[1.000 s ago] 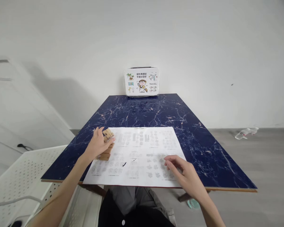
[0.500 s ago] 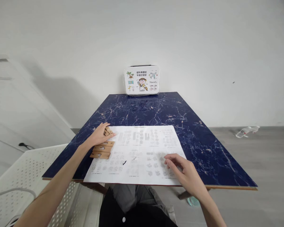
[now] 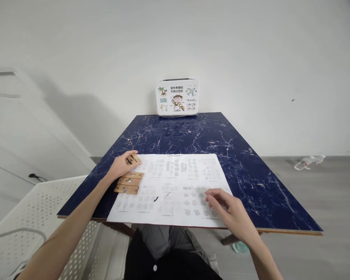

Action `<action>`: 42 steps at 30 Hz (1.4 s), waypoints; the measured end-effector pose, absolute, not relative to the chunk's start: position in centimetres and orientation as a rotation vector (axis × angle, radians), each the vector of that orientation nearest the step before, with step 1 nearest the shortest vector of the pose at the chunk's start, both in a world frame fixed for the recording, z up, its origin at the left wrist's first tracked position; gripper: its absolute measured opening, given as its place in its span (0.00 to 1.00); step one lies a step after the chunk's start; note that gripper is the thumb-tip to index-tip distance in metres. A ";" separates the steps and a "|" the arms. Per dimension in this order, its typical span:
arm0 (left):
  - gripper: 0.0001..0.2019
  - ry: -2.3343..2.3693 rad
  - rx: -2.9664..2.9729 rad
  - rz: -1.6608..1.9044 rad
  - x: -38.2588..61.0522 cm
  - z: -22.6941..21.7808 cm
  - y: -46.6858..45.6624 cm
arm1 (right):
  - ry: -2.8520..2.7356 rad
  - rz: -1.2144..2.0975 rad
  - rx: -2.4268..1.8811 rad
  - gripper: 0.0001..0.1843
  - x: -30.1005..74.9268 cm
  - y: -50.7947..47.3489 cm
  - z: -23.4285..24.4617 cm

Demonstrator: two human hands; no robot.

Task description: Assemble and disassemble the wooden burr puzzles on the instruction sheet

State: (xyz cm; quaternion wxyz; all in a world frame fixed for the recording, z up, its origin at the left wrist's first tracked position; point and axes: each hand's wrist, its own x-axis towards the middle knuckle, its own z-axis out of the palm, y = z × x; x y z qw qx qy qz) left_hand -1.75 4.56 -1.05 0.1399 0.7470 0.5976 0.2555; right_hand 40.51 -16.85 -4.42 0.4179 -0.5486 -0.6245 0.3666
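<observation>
A white instruction sheet (image 3: 175, 182) printed with small diagrams lies on the dark blue marbled table (image 3: 198, 136). My left hand (image 3: 121, 165) is at the sheet's far left corner, fingers curled around a small wooden puzzle piece (image 3: 132, 159). Just nearer to me, three flat notched wooden bars (image 3: 128, 182) lie side by side on the sheet's left edge. My right hand (image 3: 231, 212) rests on the sheet's near right part, fingers bent and fingertips pressing the paper, holding nothing.
A white box with cartoon travel pictures (image 3: 177, 98) stands at the table's far edge against the wall. A white perforated chair (image 3: 32, 217) is at my left. A plastic bottle (image 3: 309, 161) lies on the grey floor at the right.
The cluster of wooden pieces under my left hand came apart: flat bars now lie on the sheet, and the hand moved a little farther away with one small piece. The right hand stayed put.
</observation>
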 end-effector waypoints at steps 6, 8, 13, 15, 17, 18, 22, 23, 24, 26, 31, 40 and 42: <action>0.40 1.616 2.033 0.920 -1.7 -1.0 4.8 | -1.567 0.911 -1.381 0.18 40.4 -16.9 -4.3; 0.44 1.555 1.975 0.982 -1.6 -0.7 4.8 | -1.572 0.892 -1.379 0.18 40.4 -16.8 -4.3; 0.48 1.455 1.894 1.099 0.1 1.1 3.9 | -1.581 0.868 -1.375 0.17 40.4 -16.8 -4.3; 0.44 1.400 1.907 1.095 1.9 2.1 2.8 | -1.580 0.870 -1.371 0.17 40.4 -16.8 -4.3; 0.37 1.342 1.938 1.058 4.4 2.7 1.0 | -1.572 0.871 -1.374 0.17 40.4 -16.9 -4.3; 0.34 1.310 1.988 0.946 5.8 2.9 0.0 | -1.567 0.871 -1.377 0.18 40.4 -16.9 -4.3; 0.27 1.065 2.078 0.688 11.6 2.6 -4.4 | -1.562 0.882 -1.379 0.18 40.3 -16.8 -4.4; 0.28 0.993 2.087 0.664 12.8 2.2 -5.3 | -1.562 0.883 -1.379 0.18 40.3 -16.8 -4.4; 0.29 0.946 2.108 0.628 13.8 1.8 -6.0 | -1.564 0.886 -1.379 0.18 40.4 -16.8 -4.4; 0.30 0.879 2.150 0.568 15.4 0.8 -7.0 | -1.571 0.896 -1.375 0.18 40.4 -16.7 -4.4; 0.33 0.779 2.246 0.457 17.3 -1.0 -7.4 | -1.575 0.897 -1.356 0.18 40.6 -16.6 -4.4; 0.46 0.915 2.385 0.497 14.5 -0.8 -8.2 | -1.603 0.829 -1.380 0.15 40.3 -16.6 -4.3; 0.46 0.978 2.387 0.500 13.9 -0.9 -8.4 | -1.662 0.798 -1.377 0.16 40.0 -16.5 -4.2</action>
